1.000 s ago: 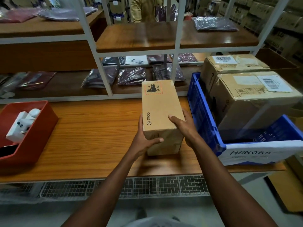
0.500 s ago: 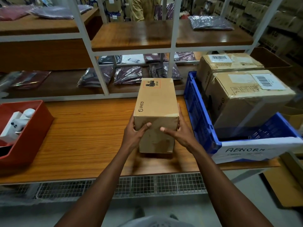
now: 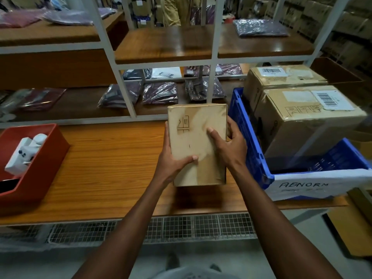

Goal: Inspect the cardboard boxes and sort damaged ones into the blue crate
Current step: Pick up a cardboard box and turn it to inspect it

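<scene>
**Small brown box held up beside the blue crate**

While I am standing at the wooden surface, I am holding a small brown cardboard box up in front of me with both hands, one broad face turned toward me. My left hand is gripping the box's left edge, the thumb curling across the lower part of the face. My right hand is gripping the right edge, the thumb lying flat on the face and the fingers wrapping round the far side. A printed handling symbol is showing near the box's upper left, and the face is looking scuffed, though blur is keeping me from telling more.

Just to the right of the box, a blue plastic crate is sitting on the surface, with a white label on its near wall reading "ABNORM". Two large taped cardboard cartons are sitting inside it, one behind the other, each carrying a barcode sticker.

At the far left, a red plastic bin is holding white objects. Bagged dark garments are lying on the shelf behind.
</scene>
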`<state>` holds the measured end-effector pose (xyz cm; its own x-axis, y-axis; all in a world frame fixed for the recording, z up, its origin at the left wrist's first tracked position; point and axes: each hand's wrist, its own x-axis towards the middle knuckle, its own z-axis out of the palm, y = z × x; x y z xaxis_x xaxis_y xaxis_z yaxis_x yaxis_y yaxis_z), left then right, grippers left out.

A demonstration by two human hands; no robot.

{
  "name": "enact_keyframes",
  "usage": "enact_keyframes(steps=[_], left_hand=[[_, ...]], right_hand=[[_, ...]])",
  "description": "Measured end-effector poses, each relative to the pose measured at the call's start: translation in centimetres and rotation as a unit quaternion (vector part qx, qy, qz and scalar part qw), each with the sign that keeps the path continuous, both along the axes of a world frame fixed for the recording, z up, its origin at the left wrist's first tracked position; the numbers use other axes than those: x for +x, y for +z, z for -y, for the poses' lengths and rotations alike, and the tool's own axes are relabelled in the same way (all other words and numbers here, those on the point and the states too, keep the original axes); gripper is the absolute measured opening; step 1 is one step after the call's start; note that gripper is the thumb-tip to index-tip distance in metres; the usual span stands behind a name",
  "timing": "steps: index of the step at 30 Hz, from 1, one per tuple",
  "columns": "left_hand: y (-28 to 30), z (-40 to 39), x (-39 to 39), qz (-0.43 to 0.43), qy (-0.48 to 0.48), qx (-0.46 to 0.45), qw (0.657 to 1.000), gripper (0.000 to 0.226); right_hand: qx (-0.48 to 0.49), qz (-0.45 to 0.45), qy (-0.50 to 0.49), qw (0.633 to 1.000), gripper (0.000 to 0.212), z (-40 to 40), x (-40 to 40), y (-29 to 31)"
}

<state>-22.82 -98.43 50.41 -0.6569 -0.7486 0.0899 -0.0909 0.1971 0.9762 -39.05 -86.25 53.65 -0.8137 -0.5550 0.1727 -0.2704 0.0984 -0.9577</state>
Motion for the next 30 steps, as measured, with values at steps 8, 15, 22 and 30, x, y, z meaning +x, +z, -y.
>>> enact_keyframes(steps=[8,15,22,30], left_hand=[[1.4,2.1,1.1,-0.045,0.072,0.045,0.995,0.1],[1.6,2.4,1.8,-0.048,0.058,0.054,0.996,0.085],[1.9,2.8,2.5,0.003,0.08,0.037,0.996,0.056],[3.5,3.6,2.3,0.123,0.117,-0.061,0.984,0.094]], right_hand=[[-0.04,0.04,0.112,0.992,0.079,-0.8,0.3,-0.8],[-0.054,0.037,0.17,0.983,0.11,0.1,2.7,-1.3],[-0.013,-0.009,0.176,0.984,0.109,1.1,3.7,-0.7],[0.029,-0.102,0.143,0.984,0.089,1.4,5.7,-0.8]])
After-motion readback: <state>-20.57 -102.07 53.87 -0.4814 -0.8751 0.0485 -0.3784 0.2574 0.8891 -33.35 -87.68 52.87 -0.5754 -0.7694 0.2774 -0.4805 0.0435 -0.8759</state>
